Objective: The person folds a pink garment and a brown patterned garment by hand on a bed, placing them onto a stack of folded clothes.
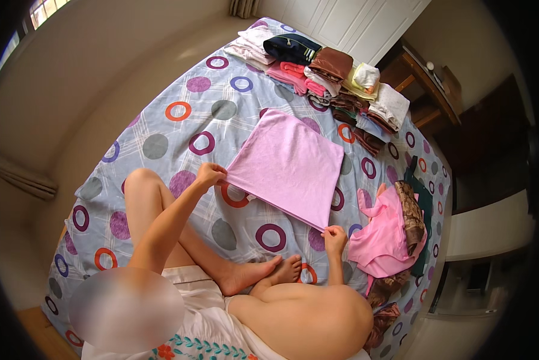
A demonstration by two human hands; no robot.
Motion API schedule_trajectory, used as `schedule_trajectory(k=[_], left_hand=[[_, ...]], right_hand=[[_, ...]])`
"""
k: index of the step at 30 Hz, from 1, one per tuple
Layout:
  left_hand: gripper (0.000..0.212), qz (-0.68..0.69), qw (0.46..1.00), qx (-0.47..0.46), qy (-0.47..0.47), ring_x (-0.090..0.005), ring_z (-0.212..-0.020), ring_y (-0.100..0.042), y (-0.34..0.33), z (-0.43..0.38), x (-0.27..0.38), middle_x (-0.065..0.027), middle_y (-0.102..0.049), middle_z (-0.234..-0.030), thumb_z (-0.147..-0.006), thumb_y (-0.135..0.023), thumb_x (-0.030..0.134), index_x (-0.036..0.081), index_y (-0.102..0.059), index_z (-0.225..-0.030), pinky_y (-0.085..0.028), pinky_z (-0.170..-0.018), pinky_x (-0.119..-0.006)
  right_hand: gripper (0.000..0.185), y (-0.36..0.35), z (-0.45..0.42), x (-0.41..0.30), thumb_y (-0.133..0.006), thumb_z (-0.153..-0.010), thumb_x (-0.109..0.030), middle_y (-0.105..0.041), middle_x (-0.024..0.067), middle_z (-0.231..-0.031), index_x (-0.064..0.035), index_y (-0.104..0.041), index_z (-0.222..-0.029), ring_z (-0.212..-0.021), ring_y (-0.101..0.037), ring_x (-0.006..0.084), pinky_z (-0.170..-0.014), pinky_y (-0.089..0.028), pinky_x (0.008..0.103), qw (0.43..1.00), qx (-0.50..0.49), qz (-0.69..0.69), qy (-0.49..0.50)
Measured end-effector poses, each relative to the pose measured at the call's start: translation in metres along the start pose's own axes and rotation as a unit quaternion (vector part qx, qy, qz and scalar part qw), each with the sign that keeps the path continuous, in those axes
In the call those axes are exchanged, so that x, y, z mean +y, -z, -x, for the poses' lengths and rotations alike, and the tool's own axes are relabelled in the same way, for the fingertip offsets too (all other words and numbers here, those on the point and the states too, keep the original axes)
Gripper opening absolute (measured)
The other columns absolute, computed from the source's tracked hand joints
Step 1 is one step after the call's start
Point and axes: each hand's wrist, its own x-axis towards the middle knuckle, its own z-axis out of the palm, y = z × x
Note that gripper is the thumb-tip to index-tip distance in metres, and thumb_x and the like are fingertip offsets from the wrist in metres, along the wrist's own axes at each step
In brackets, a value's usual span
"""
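A pink cloth (292, 166), folded to a rough square, lies spread on the patterned bedsheet (175, 148) in front of my crossed legs. My left hand (211, 174) pinches its near left corner between thumb and fingers. At the near right corner, my right hand (335, 238) grips the fabric the same way. The near edge runs fairly straight between both hands, and a small white tag (251, 197) sticks out from under it. The cloth's far part rests on the bed with light wrinkles.
Folded clothes in stacks, among them a brown pile (331, 65) and a navy garment (292, 48), line the far edge. At right lie a loose pink garment (384, 234), a camouflage-patterned cloth (409, 216) and a dark green item (424, 211). A wooden desk (424, 90) stands beyond.
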Motion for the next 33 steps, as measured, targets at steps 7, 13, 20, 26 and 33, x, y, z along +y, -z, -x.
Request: schedule_trajectory(k=[7, 13, 20, 26, 33], left_hand=[[0.013, -0.166, 0.982, -0.007, -0.088, -0.0125, -0.051, -0.059, 0.001, 0.017, 0.012, -0.0084, -0.060, -0.060, -0.066, -0.057, -0.002, -0.005, -0.062, -0.077, -0.049, -0.048, -0.023], [0.013, -0.256, 0.959, 0.004, -0.120, -0.0107, -0.048, -0.057, 0.013, 0.037, -0.013, -0.0078, -0.060, -0.057, -0.064, -0.057, 0.002, -0.003, -0.062, -0.074, -0.044, -0.045, -0.024], [0.012, -0.417, 0.877, 0.049, -0.233, -0.0299, -0.062, -0.059, 0.007, 0.025, -0.033, -0.0171, -0.059, -0.065, -0.064, -0.054, 0.004, 0.001, -0.062, -0.073, -0.046, -0.056, -0.035], [0.008, -0.544, 0.787, 0.110, -0.270, -0.0307, -0.076, -0.055, -0.007, 0.035, -0.026, -0.0137, -0.056, -0.078, -0.063, -0.054, 0.007, 0.003, -0.061, -0.066, -0.045, -0.064, -0.038], [0.009, -0.557, 0.727, 0.050, -0.398, -0.0256, -0.085, -0.048, -0.083, 0.052, -0.035, -0.0111, -0.051, -0.083, -0.067, -0.051, 0.007, 0.002, -0.059, -0.067, -0.041, -0.073, -0.035]], right_hand=[[0.007, 0.012, 0.018, -0.020, -0.054, -0.069, 0.012, -0.055, 0.0092, -0.083, 0.0081, -0.059, -0.072, -0.062, -0.059, 0.0150, -0.056, -0.053, 0.0228, 1.000, -0.003, -0.018, 0.024], [0.005, -0.003, 0.042, -0.003, -0.057, -0.067, 0.004, -0.056, 0.0113, -0.076, 0.0025, -0.060, -0.070, -0.064, -0.058, 0.0235, -0.056, -0.048, 0.0301, 0.995, -0.019, 0.070, 0.063], [0.006, -0.018, 0.051, 0.006, -0.054, -0.069, 0.000, -0.055, 0.0137, -0.078, 0.0020, -0.059, -0.072, -0.072, -0.055, 0.0305, -0.064, -0.045, 0.0366, 0.985, -0.032, 0.154, 0.069], [0.007, -0.021, 0.054, 0.008, -0.054, -0.069, -0.001, -0.055, 0.0148, -0.079, 0.0026, -0.059, -0.072, -0.073, -0.055, 0.0315, -0.065, -0.044, 0.0376, 0.977, -0.043, 0.188, 0.094], [0.015, -0.023, 0.036, -0.036, -0.056, -0.070, -0.007, -0.056, 0.0157, -0.086, 0.0019, -0.060, -0.081, -0.084, -0.053, 0.0315, -0.076, -0.042, 0.0395, 0.890, -0.188, 0.415, 0.015]])
